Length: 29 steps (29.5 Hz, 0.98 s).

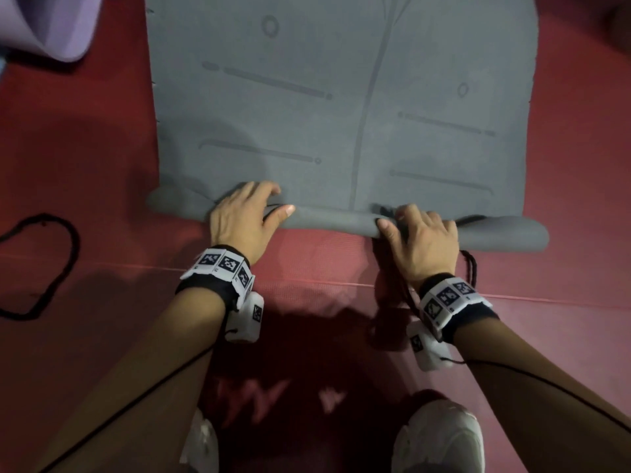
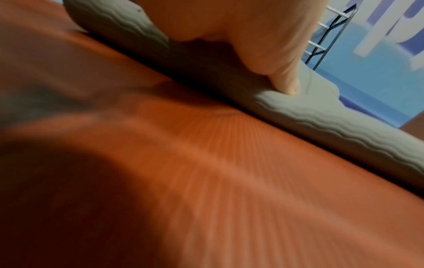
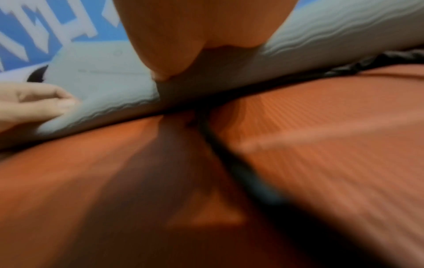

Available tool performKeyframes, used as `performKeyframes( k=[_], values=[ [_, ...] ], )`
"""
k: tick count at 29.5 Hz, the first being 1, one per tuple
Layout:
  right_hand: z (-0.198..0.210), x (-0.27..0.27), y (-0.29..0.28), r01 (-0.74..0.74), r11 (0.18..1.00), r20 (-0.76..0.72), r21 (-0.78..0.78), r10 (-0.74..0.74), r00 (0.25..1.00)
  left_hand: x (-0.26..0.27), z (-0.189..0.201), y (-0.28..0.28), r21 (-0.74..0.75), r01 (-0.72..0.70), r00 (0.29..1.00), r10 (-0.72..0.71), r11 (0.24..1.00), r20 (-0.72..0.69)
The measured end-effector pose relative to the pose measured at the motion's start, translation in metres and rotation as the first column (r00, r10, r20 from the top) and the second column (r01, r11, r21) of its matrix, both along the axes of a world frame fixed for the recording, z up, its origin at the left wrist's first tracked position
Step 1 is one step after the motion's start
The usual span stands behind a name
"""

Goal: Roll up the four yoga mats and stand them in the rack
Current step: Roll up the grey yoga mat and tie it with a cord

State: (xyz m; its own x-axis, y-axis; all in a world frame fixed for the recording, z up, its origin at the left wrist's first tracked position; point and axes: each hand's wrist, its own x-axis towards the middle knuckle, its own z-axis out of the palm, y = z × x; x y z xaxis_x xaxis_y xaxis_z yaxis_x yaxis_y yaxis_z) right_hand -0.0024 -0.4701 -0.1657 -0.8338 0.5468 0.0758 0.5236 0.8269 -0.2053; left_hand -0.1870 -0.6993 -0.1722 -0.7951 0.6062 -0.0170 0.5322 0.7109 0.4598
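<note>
Head view: left hand (image 1: 244,218) and right hand (image 1: 421,238) are both curling fingers over the grey foam yoga mat's (image 1: 341,97) thin rolled edge, gripping it.

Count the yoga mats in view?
3: the grey mat both hands are rolling, the red mat spread beneath it, and the purple mat at top left. A fourth may be out of frame.

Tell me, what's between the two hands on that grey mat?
Only the bare rolled edge of the grey mat spans between the left hand and the right hand, as the head view shows.
</note>
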Motion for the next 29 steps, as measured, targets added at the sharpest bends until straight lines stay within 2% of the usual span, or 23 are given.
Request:
performKeyframes(
  k=[4,7,12,15,17,24,29],
  values=[
    [0.000,-0.010,0.009,0.006,0.997,-0.082,-0.074,-0.012,0.997,-0.014,0.004,0.007,-0.044,0.052,0.998,-0.050,0.998,0.036],
    [-0.003,-0.011,0.006,-0.008,1.000,-0.103,-0.013,0.007,0.995,-0.016,0.006,0.009,-0.078,0.068,0.997,-0.066,0.995,0.029],
    [-0.005,0.010,0.007,-0.139,0.983,-0.060,0.122,0.147,0.987,-0.015,0.008,0.012,-0.090,0.030,0.999,-0.027,0.996,0.028],
    [-0.012,0.007,0.004,-0.087,0.989,-0.103,0.123,0.100,0.990,-0.010,0.006,0.008,0.029,0.028,1.000,-0.028,0.999,-0.007],
    [-0.014,0.001,0.004,-0.041,0.994,-0.129,0.104,0.055,0.990,-0.001,0.002,0.003,0.097,0.056,0.995,-0.048,0.994,-0.087],
    [-0.010,-0.009,0.008,-0.031,0.996,-0.123,0.082,0.041,0.992,0.010,-0.008,-0.011,0.055,0.096,0.975,-0.083,0.994,-0.204],
    [-0.010,-0.006,-0.010,-0.018,0.993,-0.160,0.116,0.036,0.986,-0.003,-0.006,-0.004,0.085,0.085,0.988,-0.073,0.993,-0.133]
  ],
)
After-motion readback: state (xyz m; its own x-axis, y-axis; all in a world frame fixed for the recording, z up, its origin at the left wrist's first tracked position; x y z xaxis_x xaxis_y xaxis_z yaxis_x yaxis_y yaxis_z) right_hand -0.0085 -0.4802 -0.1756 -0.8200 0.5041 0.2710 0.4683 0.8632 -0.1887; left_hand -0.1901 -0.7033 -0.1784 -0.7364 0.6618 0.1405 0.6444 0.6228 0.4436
